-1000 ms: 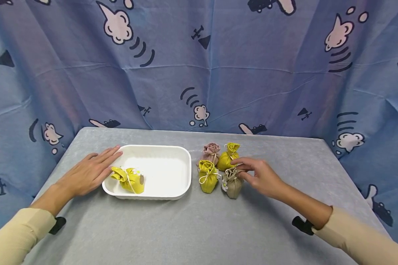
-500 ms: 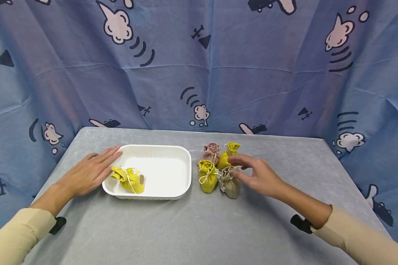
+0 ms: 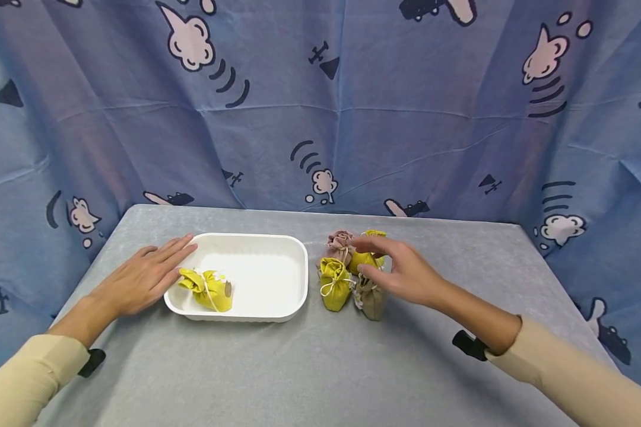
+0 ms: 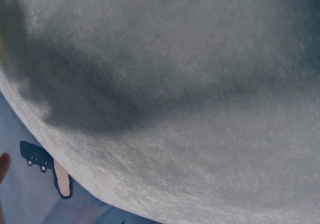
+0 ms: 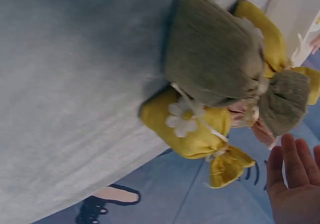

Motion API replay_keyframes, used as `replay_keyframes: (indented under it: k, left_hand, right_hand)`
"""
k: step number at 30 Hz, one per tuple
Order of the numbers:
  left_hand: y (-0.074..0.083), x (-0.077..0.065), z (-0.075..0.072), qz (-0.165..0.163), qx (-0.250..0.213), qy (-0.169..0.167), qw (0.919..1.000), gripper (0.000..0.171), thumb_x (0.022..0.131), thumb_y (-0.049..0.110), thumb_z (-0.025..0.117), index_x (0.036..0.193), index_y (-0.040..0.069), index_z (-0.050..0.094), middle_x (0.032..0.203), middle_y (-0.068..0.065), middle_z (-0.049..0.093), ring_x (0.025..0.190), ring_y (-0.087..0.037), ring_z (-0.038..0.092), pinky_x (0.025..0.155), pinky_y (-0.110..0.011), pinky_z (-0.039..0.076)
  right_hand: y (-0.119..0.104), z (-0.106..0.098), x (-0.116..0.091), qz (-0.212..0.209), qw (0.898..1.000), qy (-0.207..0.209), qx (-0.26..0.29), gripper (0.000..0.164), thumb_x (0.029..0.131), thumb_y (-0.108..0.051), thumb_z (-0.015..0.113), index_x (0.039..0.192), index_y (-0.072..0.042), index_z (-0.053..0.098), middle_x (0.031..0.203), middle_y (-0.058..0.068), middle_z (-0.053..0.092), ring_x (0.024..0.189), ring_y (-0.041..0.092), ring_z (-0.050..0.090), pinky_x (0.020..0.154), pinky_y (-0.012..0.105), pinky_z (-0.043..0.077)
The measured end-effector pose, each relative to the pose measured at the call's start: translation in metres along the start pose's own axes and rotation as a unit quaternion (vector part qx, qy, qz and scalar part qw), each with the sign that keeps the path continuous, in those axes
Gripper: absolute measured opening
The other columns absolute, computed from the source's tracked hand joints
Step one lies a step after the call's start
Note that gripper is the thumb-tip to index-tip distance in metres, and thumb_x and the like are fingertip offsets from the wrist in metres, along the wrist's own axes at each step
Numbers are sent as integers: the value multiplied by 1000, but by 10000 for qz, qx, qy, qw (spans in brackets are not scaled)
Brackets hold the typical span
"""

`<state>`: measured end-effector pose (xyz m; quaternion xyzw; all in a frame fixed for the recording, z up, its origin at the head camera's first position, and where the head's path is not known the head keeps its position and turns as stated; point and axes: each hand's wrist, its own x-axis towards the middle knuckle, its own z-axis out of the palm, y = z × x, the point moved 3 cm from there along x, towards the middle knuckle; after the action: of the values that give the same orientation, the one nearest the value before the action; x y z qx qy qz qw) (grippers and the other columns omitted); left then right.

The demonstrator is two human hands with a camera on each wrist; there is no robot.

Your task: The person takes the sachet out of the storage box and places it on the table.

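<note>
My left hand lies with straight fingers on the left rim of a white tray. Inside that tray, a yellow drawstring pouch rests on its side. My right hand hovers over a cluster of small pouches, thumb and fingers spread apart with nothing between them. Nearest below it stands a khaki pouch, its top partly hidden by the hand. Around it are a front yellow pouch, a dusty pink pouch and a rear yellow pouch. The right wrist view shows a white flower on one yellow pouch.
A grey cloth-covered table carries everything. Behind it hangs a blue patterned curtain. The left wrist view shows mostly grey tabletop with a dark shadow across it.
My right hand has let go of the khaki pouch's top and moved up and left over the cluster. The khaki pouch has shifted slightly left. My left hand stays put.
</note>
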<state>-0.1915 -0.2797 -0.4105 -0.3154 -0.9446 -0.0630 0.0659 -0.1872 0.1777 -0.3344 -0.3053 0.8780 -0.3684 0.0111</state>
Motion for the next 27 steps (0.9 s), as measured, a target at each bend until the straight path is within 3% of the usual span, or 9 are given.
replay_keyframes:
  k: [11, 18, 27]
  left_hand:
    - [-2, 0, 0, -34, 11, -48, 10000, 55, 104, 23, 45, 156, 11, 33, 161, -10, 31, 141, -36, 38, 102, -58, 36]
    - [-1, -1, -1, -34, 17, -34, 10000, 55, 104, 23, 45, 156, 11, 33, 161, -10, 31, 141, -36, 38, 102, -58, 36]
    - [0, 0, 0, -42, 8, -37, 10000, 54, 104, 23, 45, 156, 11, 34, 161, -10, 31, 141, -37, 38, 103, -57, 36]
  right_hand:
    - [-31, 13, 30, -375, 9989, -153, 220, 42, 93, -11, 69, 134, -4, 60, 130, 9, 65, 117, 25, 64, 97, 49, 50]
    - [-46, 32, 49, -461, 9976, -450, 244, 47, 90, -10, 72, 135, -5, 59, 134, 7, 62, 119, 22, 63, 91, 41, 55]
    - [-66, 57, 67, -380, 9949, -937, -28, 52, 92, -20, 72, 140, -10, 55, 140, 4, 59, 126, 16, 57, 103, 39, 46]
